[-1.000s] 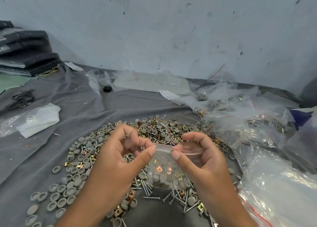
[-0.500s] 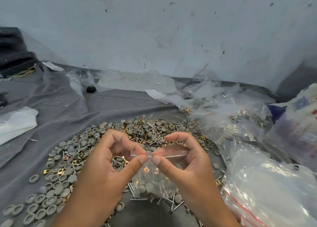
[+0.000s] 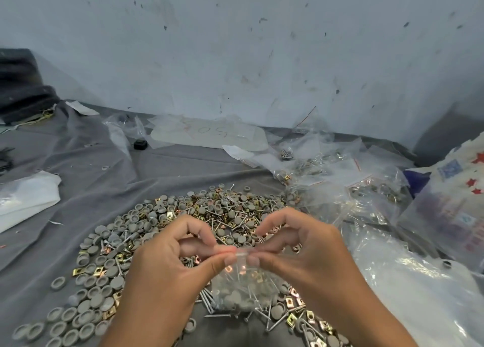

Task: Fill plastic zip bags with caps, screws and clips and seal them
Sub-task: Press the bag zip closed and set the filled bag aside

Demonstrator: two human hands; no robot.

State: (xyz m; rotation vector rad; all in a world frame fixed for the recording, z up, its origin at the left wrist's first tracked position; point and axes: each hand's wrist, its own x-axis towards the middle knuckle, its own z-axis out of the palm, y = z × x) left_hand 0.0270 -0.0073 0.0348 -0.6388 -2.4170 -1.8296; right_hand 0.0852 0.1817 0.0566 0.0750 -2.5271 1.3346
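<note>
A small clear zip bag [image 3: 243,286] hangs between my hands, holding grey caps, screws and gold clips at its bottom. My left hand [image 3: 167,273] pinches the bag's top strip between thumb and forefinger. My right hand [image 3: 296,252] pinches the same strip right beside it, the two thumbs almost touching. Under and behind the hands a wide pile of grey caps, screws and brass clips [image 3: 157,231] is spread over the grey cloth [image 3: 78,179].
Filled clear bags [image 3: 340,179] are heaped at the right, with a big crumpled plastic sheet [image 3: 419,281] in front of them. A printed sack [image 3: 455,197] stands at the far right. White paper [image 3: 26,200] lies left. A stained wall closes the back.
My two hands have drawn together along the bag's top strip, so the pinching thumbs now nearly meet. The view has shifted a little to the right.
</note>
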